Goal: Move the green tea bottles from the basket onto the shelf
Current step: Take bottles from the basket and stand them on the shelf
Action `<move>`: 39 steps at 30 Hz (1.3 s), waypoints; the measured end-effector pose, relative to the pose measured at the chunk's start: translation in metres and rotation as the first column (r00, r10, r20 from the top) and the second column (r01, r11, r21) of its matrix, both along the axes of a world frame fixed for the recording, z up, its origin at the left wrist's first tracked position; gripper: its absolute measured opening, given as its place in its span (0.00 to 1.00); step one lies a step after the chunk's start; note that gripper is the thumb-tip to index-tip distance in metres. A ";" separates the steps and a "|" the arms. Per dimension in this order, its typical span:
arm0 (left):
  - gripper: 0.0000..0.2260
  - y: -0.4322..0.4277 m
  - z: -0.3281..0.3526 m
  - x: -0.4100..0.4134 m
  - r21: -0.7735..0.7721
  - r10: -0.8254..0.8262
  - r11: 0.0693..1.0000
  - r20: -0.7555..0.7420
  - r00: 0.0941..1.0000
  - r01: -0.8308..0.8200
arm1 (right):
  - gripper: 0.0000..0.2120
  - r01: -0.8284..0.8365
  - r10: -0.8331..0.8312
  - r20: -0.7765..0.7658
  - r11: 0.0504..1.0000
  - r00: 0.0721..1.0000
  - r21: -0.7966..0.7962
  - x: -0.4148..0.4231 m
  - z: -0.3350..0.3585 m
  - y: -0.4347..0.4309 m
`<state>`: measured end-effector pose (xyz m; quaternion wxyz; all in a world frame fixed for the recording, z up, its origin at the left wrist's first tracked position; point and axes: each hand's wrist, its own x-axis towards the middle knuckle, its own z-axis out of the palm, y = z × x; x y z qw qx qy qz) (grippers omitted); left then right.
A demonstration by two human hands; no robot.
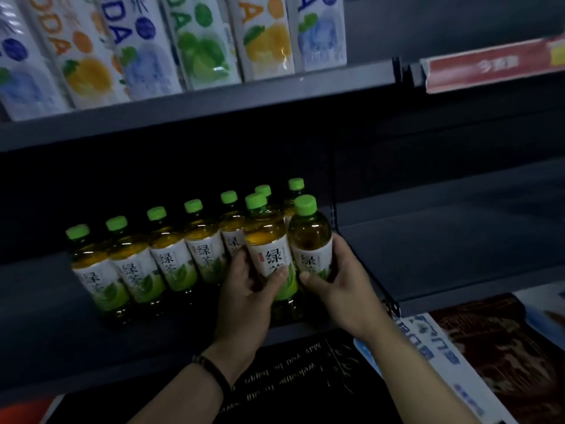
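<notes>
Several green tea bottles with green caps stand in a row [171, 252] on the dark middle shelf [55, 325]. My left hand [244, 298] grips one green tea bottle [266, 240] around its label, near the shelf's front edge. My right hand [339, 283] grips a second green tea bottle [312, 234] just to the right of it. Both held bottles are upright and side by side, in front of two more bottles [296, 185] at the back. The basket is out of view.
The upper shelf [214, 102] carries tall white soda cartons [201, 41]. A red price strip [489, 65] sits on the right shelf edge. A black upright divider [334, 215] bounds the tea section; the shelf to its right [458, 234] is bare. Printed mats [489, 347] lie below.
</notes>
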<state>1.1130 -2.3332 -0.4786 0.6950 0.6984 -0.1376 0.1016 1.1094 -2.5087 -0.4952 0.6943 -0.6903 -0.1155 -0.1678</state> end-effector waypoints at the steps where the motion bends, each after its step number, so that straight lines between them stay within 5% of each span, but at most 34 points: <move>1: 0.21 -0.003 -0.004 0.002 0.009 0.013 1.000 0.018 1.000 -0.013 | 0.32 0.010 -0.010 0.000 1.000 1.000 -0.010 0.004 -0.003 -0.002; 9: 0.24 -0.012 -0.024 0.022 0.125 0.112 0.984 0.098 0.989 -0.124 | 0.28 0.167 -0.166 0.020 0.971 0.986 -0.173 0.022 -0.014 -0.008; 17: 0.35 -0.008 -0.041 0.024 0.257 0.174 0.947 0.097 0.980 -0.194 | 0.38 0.349 -0.356 0.040 0.877 0.934 -0.332 0.013 -0.026 -0.002; 30: 0.27 -0.020 -0.049 0.031 0.223 0.265 0.934 0.097 0.959 -0.280 | 0.32 0.490 -0.516 -0.008 0.817 0.856 -0.305 0.014 -0.029 0.011; 37: 0.36 -0.002 -0.042 0.012 0.312 0.140 0.941 0.006 0.990 -0.134 | 0.39 0.457 -0.522 -0.093 0.808 0.848 -0.372 -0.003 -0.019 0.017; 39: 0.33 0.014 -0.031 -0.011 0.362 0.153 0.923 -0.026 0.988 -0.133 | 0.31 0.559 -0.595 -0.038 0.773 0.803 -0.300 -0.023 -0.012 0.029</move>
